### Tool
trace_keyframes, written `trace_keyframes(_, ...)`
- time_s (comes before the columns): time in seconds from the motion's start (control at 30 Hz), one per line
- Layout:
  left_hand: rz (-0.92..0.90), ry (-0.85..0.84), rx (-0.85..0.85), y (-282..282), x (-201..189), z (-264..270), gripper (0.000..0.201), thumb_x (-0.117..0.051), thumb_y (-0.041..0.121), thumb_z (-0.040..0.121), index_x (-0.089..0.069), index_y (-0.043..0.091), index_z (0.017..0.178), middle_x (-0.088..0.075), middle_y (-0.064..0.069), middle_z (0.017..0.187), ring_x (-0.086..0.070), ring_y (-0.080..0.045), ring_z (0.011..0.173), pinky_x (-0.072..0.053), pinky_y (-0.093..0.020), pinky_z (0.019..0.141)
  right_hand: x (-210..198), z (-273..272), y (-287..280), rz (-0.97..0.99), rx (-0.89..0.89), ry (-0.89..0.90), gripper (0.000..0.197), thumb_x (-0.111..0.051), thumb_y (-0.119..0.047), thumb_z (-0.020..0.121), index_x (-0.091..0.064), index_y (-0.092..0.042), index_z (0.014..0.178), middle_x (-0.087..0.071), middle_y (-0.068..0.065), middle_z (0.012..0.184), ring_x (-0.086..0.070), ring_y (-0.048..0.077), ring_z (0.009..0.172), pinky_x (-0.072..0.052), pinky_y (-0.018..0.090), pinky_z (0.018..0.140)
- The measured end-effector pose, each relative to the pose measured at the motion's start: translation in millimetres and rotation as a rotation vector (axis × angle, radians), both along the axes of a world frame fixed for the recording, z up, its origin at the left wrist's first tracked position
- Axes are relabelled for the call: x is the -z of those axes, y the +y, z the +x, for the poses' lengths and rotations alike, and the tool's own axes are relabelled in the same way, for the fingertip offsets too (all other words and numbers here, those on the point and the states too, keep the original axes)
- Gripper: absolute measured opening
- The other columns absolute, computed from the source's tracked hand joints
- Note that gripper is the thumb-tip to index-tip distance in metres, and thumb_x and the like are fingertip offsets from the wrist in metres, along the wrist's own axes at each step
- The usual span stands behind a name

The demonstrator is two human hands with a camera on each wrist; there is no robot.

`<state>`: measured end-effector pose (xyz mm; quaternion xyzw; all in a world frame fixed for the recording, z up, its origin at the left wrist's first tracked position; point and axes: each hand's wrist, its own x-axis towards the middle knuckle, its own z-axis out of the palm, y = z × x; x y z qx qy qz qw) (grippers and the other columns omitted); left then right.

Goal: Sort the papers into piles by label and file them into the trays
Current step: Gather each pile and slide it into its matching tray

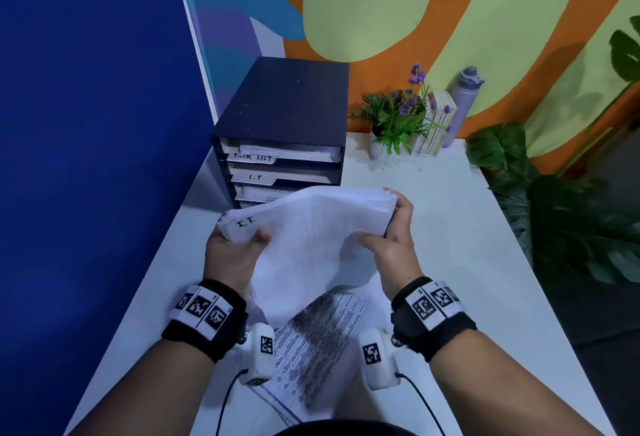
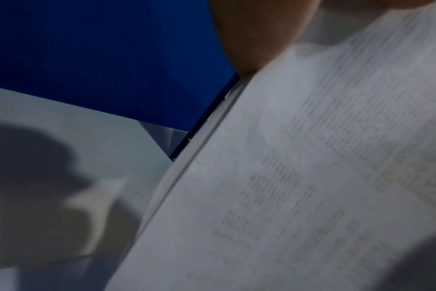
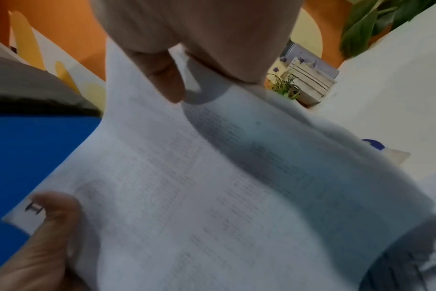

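My left hand [image 1: 231, 251] & right hand [image 1: 393, 238] both grip the bendy I.T. stack [image 1: 311, 227] mid-frame, just below the trays [image 1: 282, 158], & it may flop, snag the I.T. slot [image 1: 277, 177] or drop pages.

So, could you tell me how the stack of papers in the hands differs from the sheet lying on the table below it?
The held stack is many sheets thick; the sheet on the table looks thin. The stack sags in the air, gripped by the left hand and right hand; the sheet lies flat and untouched. The stack's corner reads "I.T."; no label shows on the sheet. Both are white printed paper.
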<state>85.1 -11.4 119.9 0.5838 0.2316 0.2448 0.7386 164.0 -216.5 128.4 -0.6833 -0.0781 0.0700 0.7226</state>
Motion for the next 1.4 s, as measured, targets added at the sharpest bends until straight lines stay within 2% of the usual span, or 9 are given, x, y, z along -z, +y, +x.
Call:
trace_keyframes(0.13,0.046,0.019,0.034,-6,7,-1,0.062,-0.091,0.023,0.053,-0.052,0.018,0.101,-0.061,0.001,0.092,-0.061,-0.004,0.074,-0.050,-0.015,0.059,11,-9,-8,0.088,0.054,0.103,0.059,-0.051,0.000,0.060,-0.048,-0.035,0.108,-0.052,0.001,0.096,-0.051,0.019,0.083,-0.049,0.025,0.061)
trace_keyframes(0.23,0.059,0.078,0.069,-2,22,-7,0.056,-0.073,-0.014,0.073,-0.047,0.024,0.106,-0.063,0.001,0.099,-0.066,-0.006,0.082,-0.053,-0.021,0.069,21,-11,-9,0.082,0.021,0.192,0.062,-0.054,-0.001,0.061,-0.044,-0.030,0.114,-0.056,0.003,0.103,-0.056,0.020,0.091,-0.051,0.030,0.070)
trace_keyframes(0.4,0.073,0.173,0.053,-7,30,-3,0.052,-0.054,0.002,0.094,-0.051,0.052,0.110,-0.064,0.011,0.116,-0.062,-0.015,0.108,-0.046,-0.051,0.100,25,-13,2,0.042,0.005,0.185,0.051,-0.053,0.002,0.072,-0.049,-0.034,0.108,-0.058,0.010,0.114,-0.058,0.026,0.101,-0.051,0.041,0.085)
trace_keyframes(0.53,0.060,0.119,-0.004,-14,17,2,0.047,-0.054,0.004,0.095,-0.056,0.050,0.104,-0.066,0.013,0.108,-0.063,-0.014,0.101,-0.049,-0.049,0.097,26,-15,3,0.089,0.083,0.129,0.047,-0.051,0.001,0.073,-0.053,-0.035,0.103,-0.062,0.006,0.108,-0.059,0.022,0.095,-0.049,0.043,0.089)
trace_keyframes(0.8,0.060,-0.050,-0.185,-18,-1,3,0.052,-0.066,0.069,0.066,-0.046,0.034,0.099,-0.057,0.006,0.103,-0.055,-0.005,0.092,-0.046,-0.016,0.082,29,-29,-6,0.042,0.013,0.010,0.046,-0.058,-0.003,0.063,-0.057,-0.040,0.091,-0.062,-0.009,0.084,-0.055,0.014,0.078,-0.048,0.037,0.071)
trace_keyframes(1.0,0.025,0.013,-0.343,-24,-24,19,0.020,-0.065,0.034,0.087,-0.050,0.024,0.096,-0.055,0.006,0.085,-0.051,-0.007,0.072,-0.041,-0.022,0.067,26,-41,-7,0.052,-0.045,-0.064,0.041,-0.067,-0.025,0.060,-0.059,-0.040,0.097,-0.064,-0.008,0.095,-0.059,0.009,0.084,-0.048,0.035,0.078)
trace_keyframes(1.17,0.061,-0.008,-0.342,-17,-23,21,0.017,-0.047,0.013,0.085,-0.057,0.027,0.083,-0.058,0.016,0.071,-0.052,-0.010,0.078,-0.040,-0.032,0.080,27,-40,-10,0.096,-0.053,-0.052,0.052,-0.069,-0.019,0.061,-0.053,-0.029,0.109,-0.061,-0.009,0.107,-0.056,0.008,0.093,-0.047,0.035,0.084)
trace_keyframes(1.3,0.172,-0.091,-0.172,-14,-16,10,0.010,-0.047,0.035,0.092,-0.053,0.029,0.096,-0.056,0.009,0.093,-0.052,-0.006,0.086,-0.041,-0.029,0.080,29,-29,-7,0.148,-0.012,0.040,0.045,-0.068,-0.007,0.065,-0.058,-0.028,0.104,-0.060,0.012,0.109,-0.057,0.022,0.091,-0.047,0.040,0.080)
trace_keyframes(1.4,0.140,-0.054,0.073,-2,3,-1,0.034,-0.065,0.011,0.090,-0.046,0.028,0.112,-0.059,-0.001,0.110,-0.058,-0.013,0.097,-0.048,-0.020,0.086,25,-21,-10,0.248,0.027,0.127,0.038,-0.067,-0.004,0.066,-0.060,-0.028,0.094,-0.064,0.002,0.088,-0.060,0.020,0.076,-0.051,0.032,0.068)
